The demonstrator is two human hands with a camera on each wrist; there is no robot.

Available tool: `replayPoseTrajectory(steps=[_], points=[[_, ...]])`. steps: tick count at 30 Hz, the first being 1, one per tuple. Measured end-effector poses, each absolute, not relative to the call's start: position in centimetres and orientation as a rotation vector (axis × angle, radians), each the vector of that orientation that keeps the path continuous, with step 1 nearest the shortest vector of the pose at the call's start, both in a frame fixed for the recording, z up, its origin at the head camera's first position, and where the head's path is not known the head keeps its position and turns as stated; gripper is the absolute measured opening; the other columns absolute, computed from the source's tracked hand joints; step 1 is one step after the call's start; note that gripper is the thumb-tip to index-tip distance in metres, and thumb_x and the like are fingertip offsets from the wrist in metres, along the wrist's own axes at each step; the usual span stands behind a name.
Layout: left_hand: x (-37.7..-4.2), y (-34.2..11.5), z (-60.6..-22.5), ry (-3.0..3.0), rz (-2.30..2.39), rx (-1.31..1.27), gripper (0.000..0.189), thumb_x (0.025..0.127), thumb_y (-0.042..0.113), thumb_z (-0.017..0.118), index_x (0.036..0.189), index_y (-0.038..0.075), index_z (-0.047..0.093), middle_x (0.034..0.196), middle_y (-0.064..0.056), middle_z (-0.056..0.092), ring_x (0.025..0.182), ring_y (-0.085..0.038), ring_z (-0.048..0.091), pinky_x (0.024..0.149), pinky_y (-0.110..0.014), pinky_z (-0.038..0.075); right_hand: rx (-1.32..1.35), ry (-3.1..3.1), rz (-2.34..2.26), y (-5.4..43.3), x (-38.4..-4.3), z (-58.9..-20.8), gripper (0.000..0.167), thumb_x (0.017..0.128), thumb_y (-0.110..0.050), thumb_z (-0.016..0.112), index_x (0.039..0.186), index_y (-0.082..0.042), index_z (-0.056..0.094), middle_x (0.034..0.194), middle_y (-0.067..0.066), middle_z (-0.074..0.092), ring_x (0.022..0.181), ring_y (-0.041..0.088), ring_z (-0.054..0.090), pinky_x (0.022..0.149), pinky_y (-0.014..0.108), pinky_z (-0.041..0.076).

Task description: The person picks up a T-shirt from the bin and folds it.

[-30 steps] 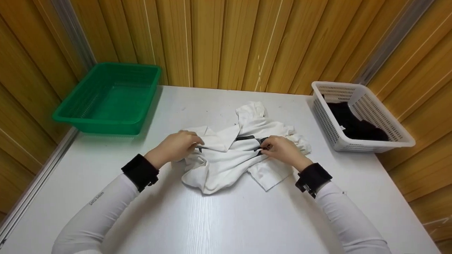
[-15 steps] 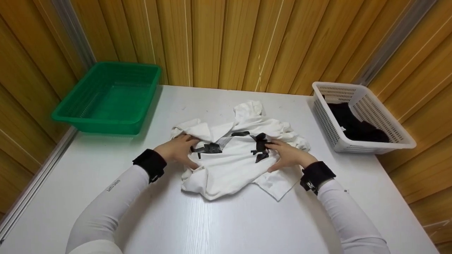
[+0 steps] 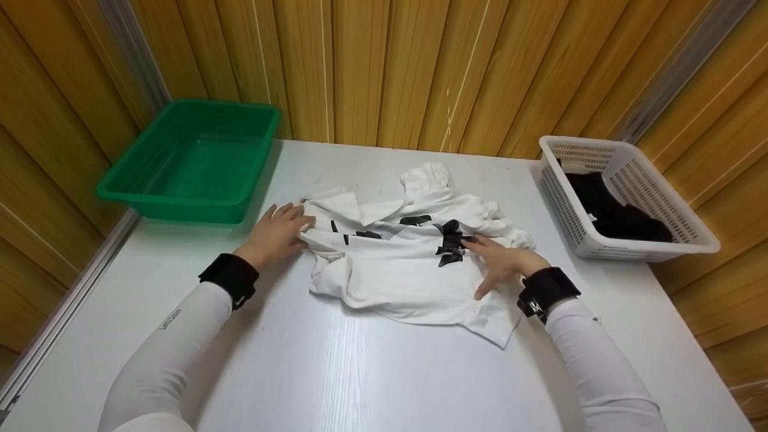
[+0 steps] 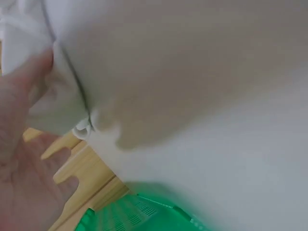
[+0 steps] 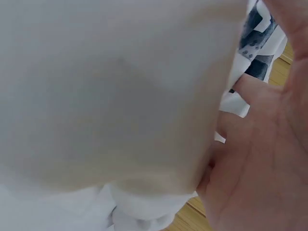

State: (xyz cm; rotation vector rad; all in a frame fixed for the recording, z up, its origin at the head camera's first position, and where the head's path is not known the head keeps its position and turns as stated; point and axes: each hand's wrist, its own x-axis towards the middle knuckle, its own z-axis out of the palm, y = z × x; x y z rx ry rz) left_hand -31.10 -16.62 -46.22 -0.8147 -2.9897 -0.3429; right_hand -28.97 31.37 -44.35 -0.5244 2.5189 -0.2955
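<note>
1. Shirt (image 3: pixel 402 279), white, lies rumpled on the desk (image 3: pixel 294 384).
2. Left grip (image 3: pixel 273 234), fingers spread, touches its edge; right grip (image 3: pixel 503 261), splayed, covers part.
3. Green basket (image 3: pixel 186 207) stands left; white basket (image 3: pixel 651 248) with black cloth (image 3: pixel 627 219), right.

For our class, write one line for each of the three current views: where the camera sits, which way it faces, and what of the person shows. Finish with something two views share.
Head: on the head, facing forward and down at the white garment; left hand, right hand and sleeves show.
Left wrist: on that wrist, looking past the garment's edge across the table; the left hand shows.
Right wrist: on that wrist, looking toward the garment's dark print; the right hand shows.
Shared: head and left-wrist views both include the green basket.
</note>
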Motion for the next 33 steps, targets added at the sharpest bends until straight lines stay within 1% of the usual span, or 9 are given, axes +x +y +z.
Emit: replayPoseTrajectory(steps=[3, 6, 10, 13, 17, 20, 23, 27, 33], points=[[-29.9, -16.2, -45.9, -2.870, -0.285, -0.925, 0.066, 0.088, 0.001, 0.072, 0.150, 0.011, 0.050, 0.154, -0.023, 0.050, 0.144, -0.045, 0.046, 0.122, -0.065, 0.031, -0.548, 2.566, -0.339, 31.1, -28.8, -44.4, 0.121, 0.074, -0.033, 0.091, 0.163, 0.000, 0.015, 0.169, 0.033, 0.006, 0.155, 0.055, 0.013, 0.122, 0.073, 0.016], [-28.4, -15.6, -45.7, -2.756, -0.253, -1.111, 0.073, 0.082, -0.009, 0.073, 0.148, 0.014, 0.051, 0.145, -0.018, 0.058, 0.136, -0.038, 0.054, 0.117, -0.058, 0.041, -0.586, 2.689, -0.429, 30.4, -28.3, -44.3, 0.100, 0.080, -0.027, 0.086, 0.158, 0.002, 0.030, 0.166, 0.032, 0.021, 0.151, 0.053, 0.029, 0.120, 0.068, 0.029], [-27.1, -14.6, -45.7, -2.652, -0.255, -1.251, 0.058, 0.079, -0.002, 0.080, 0.131, 0.016, 0.060, 0.121, -0.010, 0.064, 0.114, -0.031, 0.062, 0.099, -0.047, 0.053, -0.650, 2.847, -0.541, 29.4, -27.5, -44.1, 0.057, 0.086, -0.020, 0.081, 0.136, -0.003, 0.059, 0.158, 0.032, 0.040, 0.136, 0.050, 0.051, 0.107, 0.063, 0.048], [-26.6, -14.1, -45.9, -2.707, -0.301, -1.271, 0.056, 0.080, 0.008, 0.081, 0.131, 0.018, 0.061, 0.120, -0.006, 0.063, 0.112, -0.029, 0.061, 0.099, -0.045, 0.053, -0.733, 2.844, -0.532, 28.7, -27.1, -44.2, 0.042, 0.087, -0.022, 0.080, 0.122, -0.005, 0.067, 0.145, 0.027, 0.056, 0.125, 0.044, 0.060, 0.103, 0.059, 0.051], [-26.2, -13.9, -46.3, -2.852, -0.354, -1.270, 0.085, 0.078, 0.015, 0.078, 0.155, 0.029, 0.044, 0.143, -0.009, 0.057, 0.134, -0.032, 0.055, 0.115, -0.052, 0.045, -0.785, 2.749, -0.465, 28.0, -26.7, -45.0, 0.056, 0.084, -0.030, 0.083, 0.131, -0.005, 0.065, 0.136, 0.023, 0.060, 0.124, 0.042, 0.059, 0.107, 0.059, 0.049], [-25.9, -13.8, -46.5, -2.923, -0.389, -1.266, 0.098, 0.078, 0.024, 0.080, 0.161, 0.039, 0.030, 0.159, -0.012, 0.045, 0.146, -0.035, 0.045, 0.121, -0.057, 0.037, -0.788, 2.700, -0.436, 27.8, -26.4, -45.4, 0.074, 0.082, -0.034, 0.085, 0.143, -0.004, 0.056, 0.145, 0.026, 0.050, 0.133, 0.045, 0.051, 0.111, 0.062, 0.045], [-25.7, -13.5, -46.8, -2.878, -0.385, -1.293, 0.086, 0.081, 0.036, 0.083, 0.156, 0.038, 0.041, 0.162, -0.016, 0.041, 0.148, -0.038, 0.043, 0.122, -0.060, 0.035, -0.798, 2.659, -0.443, 27.8, -26.1, -45.6, 0.091, 0.079, -0.035, 0.088, 0.152, -0.001, 0.045, 0.154, 0.029, 0.039, 0.143, 0.049, 0.039, 0.117, 0.064, 0.037], [-25.8, -13.4, -47.2, -2.648, -0.259, -1.377, 0.051, 0.084, 0.036, 0.083, 0.132, 0.027, 0.069, 0.151, -0.016, 0.055, 0.138, -0.037, 0.054, 0.116, -0.057, 0.041, -0.796, 2.619, -0.401, 27.6, -25.8, -45.5, 0.107, 0.077, -0.040, 0.089, 0.159, -0.001, 0.032, 0.163, 0.030, 0.026, 0.151, 0.052, 0.026, 0.122, 0.066, 0.030], [-26.4, -14.3, -46.1, -2.467, -0.158, -1.337, 0.035, 0.081, 0.018, 0.085, 0.114, 0.013, 0.074, 0.119, -0.007, 0.074, 0.111, -0.030, 0.069, 0.102, -0.047, 0.054, -0.753, 2.609, -0.350, 27.8, -25.6, -45.4, 0.110, 0.078, -0.045, 0.086, 0.162, -0.005, 0.026, 0.170, 0.026, 0.016, 0.155, 0.055, 0.014, 0.125, 0.068, 0.020]])
